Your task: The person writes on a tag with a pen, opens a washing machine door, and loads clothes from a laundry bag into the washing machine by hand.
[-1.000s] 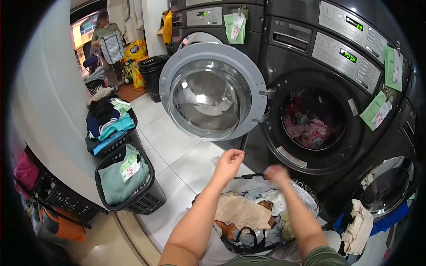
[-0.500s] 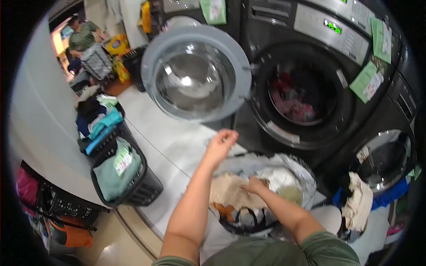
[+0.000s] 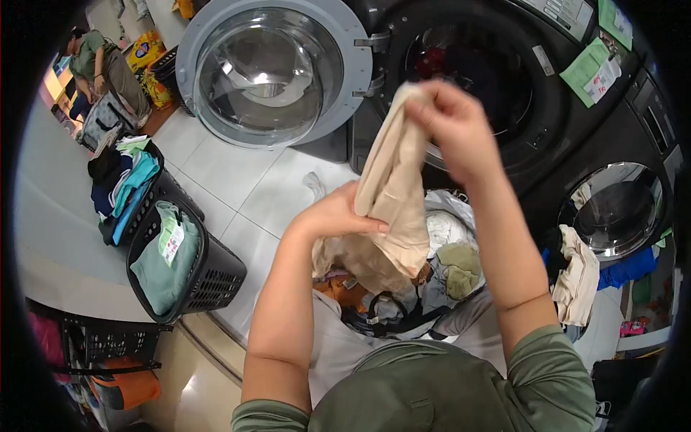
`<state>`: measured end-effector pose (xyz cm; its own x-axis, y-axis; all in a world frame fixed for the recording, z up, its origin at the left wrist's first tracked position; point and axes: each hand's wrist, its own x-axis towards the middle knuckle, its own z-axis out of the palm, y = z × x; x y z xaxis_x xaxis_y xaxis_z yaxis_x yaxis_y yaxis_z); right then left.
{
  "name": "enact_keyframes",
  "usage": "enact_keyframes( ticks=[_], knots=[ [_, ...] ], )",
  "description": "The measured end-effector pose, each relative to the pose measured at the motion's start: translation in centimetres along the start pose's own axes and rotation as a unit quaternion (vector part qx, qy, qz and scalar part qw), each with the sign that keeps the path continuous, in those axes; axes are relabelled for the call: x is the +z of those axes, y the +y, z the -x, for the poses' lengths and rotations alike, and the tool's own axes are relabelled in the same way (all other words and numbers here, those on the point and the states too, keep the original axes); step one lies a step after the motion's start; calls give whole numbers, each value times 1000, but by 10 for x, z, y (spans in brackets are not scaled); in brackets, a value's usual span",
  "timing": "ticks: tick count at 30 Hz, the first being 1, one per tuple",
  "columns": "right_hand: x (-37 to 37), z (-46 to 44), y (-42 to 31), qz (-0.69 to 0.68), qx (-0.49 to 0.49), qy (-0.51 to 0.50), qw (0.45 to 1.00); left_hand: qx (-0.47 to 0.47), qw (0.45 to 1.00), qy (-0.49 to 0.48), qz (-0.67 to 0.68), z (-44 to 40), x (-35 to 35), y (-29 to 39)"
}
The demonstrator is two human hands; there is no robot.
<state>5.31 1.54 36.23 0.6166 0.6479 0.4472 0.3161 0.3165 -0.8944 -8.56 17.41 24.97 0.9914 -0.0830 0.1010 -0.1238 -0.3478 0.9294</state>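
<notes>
The floor (image 3: 248, 205) is of white tiles, and on the left a pale wall (image 3: 65, 223) curves. Near this wall stand two black baskets: the near basket (image 3: 223, 277) holds a green cloth (image 3: 167, 263) with a paper tag, and the far basket (image 3: 176, 194) holds dark and blue clothes. In front are dark washers (image 3: 504, 155); one has its round door (image 3: 259, 79) wide open. In the back at left, a person (image 3: 93, 54) bends near a grey bag (image 3: 108, 119).

The beige cloth (image 3: 399, 198) is raised above the laundry bag (image 3: 468, 209), before the open washer. The right hand (image 3: 457, 126) pinches its upper end between thumb and fingers. The left hand (image 3: 338, 214) holds it lower, the thumb lying over the fabric.

Half a second ago the right hand was down at the beige cloth in the bag, and the left hand was raised apart from it. Now both hands are on the cloth, which has come up. The view also has tilted lower, so the door appears closer to the top edge.
</notes>
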Motion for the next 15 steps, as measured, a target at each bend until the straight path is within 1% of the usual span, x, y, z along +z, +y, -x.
enact_keyframes(
  ticks=[1,2,3,4,5,6,7,8,9,10,11,12,13,14,15],
  knots=[
    [-6,-9,-14,-17,-32,17,999,-85,991,-14,-101,-4,0,-6],
    [-15,-16,-23,-35,-64,35,997,-134,988,68,-40,-9,-2,-5],
    [-25,-23,-26,-108,-88,29,990,-182,972,149,21,-16,-5,0],
    [-32,-25,-26,-180,-111,24,977,-228,943,228,81,-18,-6,6],
    [-32,-21,-23,-156,-76,11,985,-106,894,292,323,-16,-2,19],
    [-30,-14,-6,23,-98,-43,994,-53,874,259,407,-13,-2,26],
    [-23,-3,14,159,-89,-83,980,3,845,224,486,-12,-3,31],
    [-7,20,42,196,-34,-134,971,58,805,185,561,-10,-2,32],
    [11,45,71,164,45,-159,972,69,835,158,522,-6,-1,28],
    [17,56,92,140,117,-159,970,76,864,175,466,-8,1,25],
    [6,52,108,127,206,-144,960,80,889,193,408,-9,4,21],
    [-11,36,115,126,271,-134,945,81,910,212,347,-8,5,16],
    [-25,15,103,55,324,-43,943,30,922,202,329,-10,-5,2],
    [-50,-10,111,-54,300,86,948,-14,923,236,304,-7,-11,1],
    [-95,-42,131,-65,287,191,936,-54,920,268,280,-6,-17,2]
  ],
)
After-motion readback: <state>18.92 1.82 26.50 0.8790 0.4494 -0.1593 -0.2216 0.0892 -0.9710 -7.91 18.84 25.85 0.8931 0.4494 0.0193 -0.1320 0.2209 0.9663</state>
